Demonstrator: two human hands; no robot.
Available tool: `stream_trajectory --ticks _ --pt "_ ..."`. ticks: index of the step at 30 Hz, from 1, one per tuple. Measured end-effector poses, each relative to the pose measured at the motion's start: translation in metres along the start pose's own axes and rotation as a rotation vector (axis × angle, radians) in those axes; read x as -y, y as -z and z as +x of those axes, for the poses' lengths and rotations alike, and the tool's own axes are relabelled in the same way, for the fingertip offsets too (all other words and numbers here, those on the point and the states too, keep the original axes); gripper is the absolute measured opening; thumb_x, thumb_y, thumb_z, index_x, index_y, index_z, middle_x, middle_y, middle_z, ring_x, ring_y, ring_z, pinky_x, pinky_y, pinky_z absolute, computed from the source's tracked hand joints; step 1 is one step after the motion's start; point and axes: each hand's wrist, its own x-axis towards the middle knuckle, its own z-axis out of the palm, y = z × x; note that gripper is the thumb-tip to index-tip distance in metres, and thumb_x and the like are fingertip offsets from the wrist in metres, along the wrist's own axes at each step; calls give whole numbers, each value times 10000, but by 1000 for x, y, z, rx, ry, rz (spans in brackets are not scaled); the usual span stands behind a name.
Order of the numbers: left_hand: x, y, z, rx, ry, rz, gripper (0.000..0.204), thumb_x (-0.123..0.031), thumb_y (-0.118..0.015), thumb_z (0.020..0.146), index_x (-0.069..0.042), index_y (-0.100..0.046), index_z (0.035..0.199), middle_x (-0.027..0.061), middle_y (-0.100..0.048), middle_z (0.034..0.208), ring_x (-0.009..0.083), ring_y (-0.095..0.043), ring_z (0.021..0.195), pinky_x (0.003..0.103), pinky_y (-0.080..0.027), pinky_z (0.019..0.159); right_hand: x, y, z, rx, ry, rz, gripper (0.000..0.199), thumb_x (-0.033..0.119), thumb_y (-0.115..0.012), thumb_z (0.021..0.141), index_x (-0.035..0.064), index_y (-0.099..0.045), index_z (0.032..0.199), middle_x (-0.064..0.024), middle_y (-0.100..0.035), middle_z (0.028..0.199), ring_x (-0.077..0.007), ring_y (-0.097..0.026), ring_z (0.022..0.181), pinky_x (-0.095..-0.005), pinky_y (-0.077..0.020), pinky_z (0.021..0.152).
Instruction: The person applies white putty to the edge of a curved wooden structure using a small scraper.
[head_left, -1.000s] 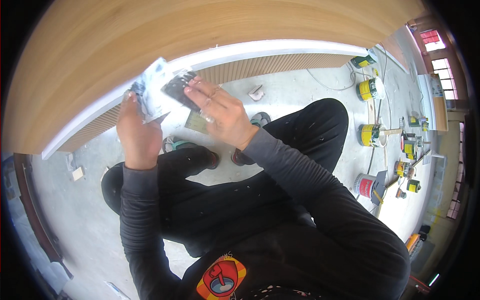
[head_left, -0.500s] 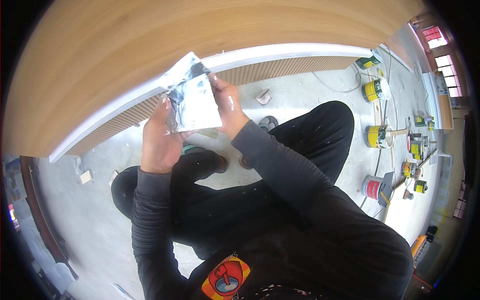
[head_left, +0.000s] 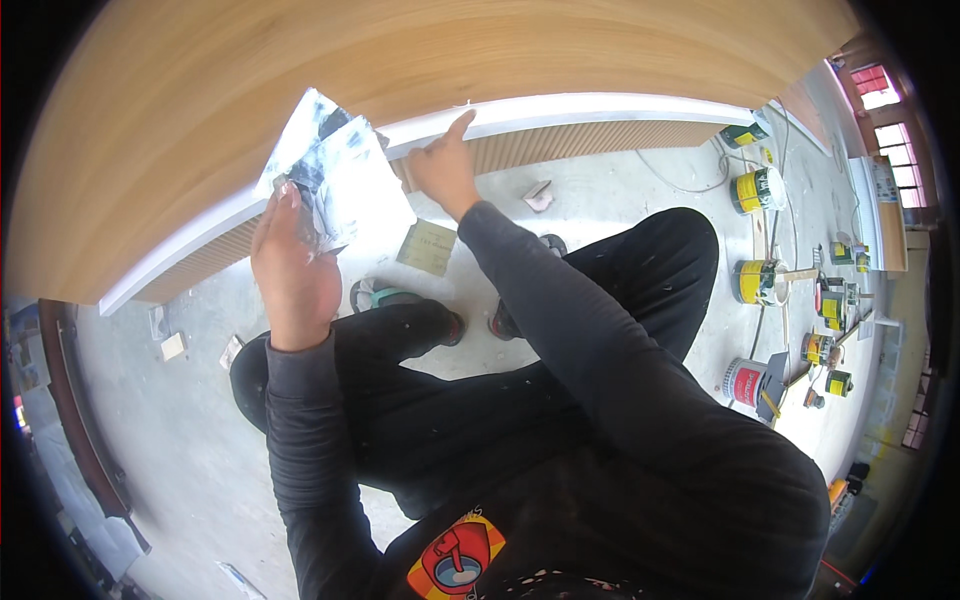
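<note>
My left hand [head_left: 293, 270] holds up a flat white board [head_left: 335, 180] smeared with grey and dark putty, just below the wooden panel [head_left: 400, 60]. My right hand [head_left: 443, 165] reaches past it, one finger stretched out and touching the white edge strip [head_left: 600, 105] along the bottom of the panel; it holds nothing that I can see. Both arms wear dark long sleeves. I sit with my legs in dark trousers bent on the concrete floor [head_left: 180, 440], shoes pointing at the wall.
A ribbed wooden skirting [head_left: 600, 140] runs under the white strip. A small square pad [head_left: 428, 247] lies on the floor by my feet. Several yellow and green paint cans [head_left: 757, 190] and a red-labelled can [head_left: 745, 382] stand to the right. Small wood offcuts [head_left: 173, 346] lie at the left.
The dark tool that my right hand worked on the board is out of sight. My right hand has left the board and reached up to the white strip. The board has risen toward the panel.
</note>
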Motion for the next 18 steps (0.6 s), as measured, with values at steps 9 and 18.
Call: stream_trajectory --ticks 9,18 --pt "-6 -6 -3 14 20 -58 344 -194 -528 1026 10 -551 1302 68 -621 1224 213 -598 1152 419 -468 980 31 -7 29 -123 -58 -35 1072 168 -581 807 -252 218 1385 -352 -666 1035 -427 -666 1022 -353 -506 929" --pt "-9 -5 -5 14 26 -46 339 -198 -522 1024 -6 -548 1303 70 -625 1231 224 -604 1160 421 -465 975 32 -15 28 -137 -126 46 1041 161 -584 806 -277 158 1390 -383 -635 1113 -429 -640 1102 -328 -490 958"
